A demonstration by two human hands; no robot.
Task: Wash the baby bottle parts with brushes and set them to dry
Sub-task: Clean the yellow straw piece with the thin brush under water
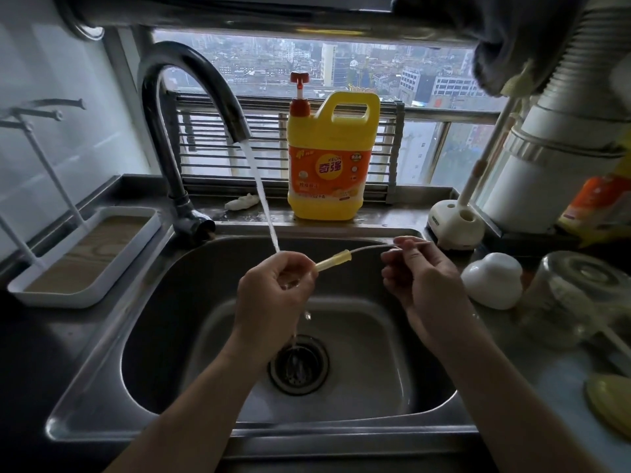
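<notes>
2 hands above sink [170,336], well inside rim: left hand [273,288] pinches yellow tube [333,261], right hand [423,285] pinches brush wire [372,249]

From where I stand, all that shows of the person is two hands and two forearms, and both arms are bare right down to where they pass out of sight over the front edge of the sink [307,435]. The left hand [273,285] is wet, with water gleaming between its fingers. The right hand [420,281] looks dry; its thumbnail and the nail beside it are cut short and plain. The left forearm [205,397] and the right forearm [495,387] are slim and smooth, tapering to narrow wrists. The knuckles show as soft ridges in the dull grey light. Whatever is worn higher up lies out of view.
</notes>
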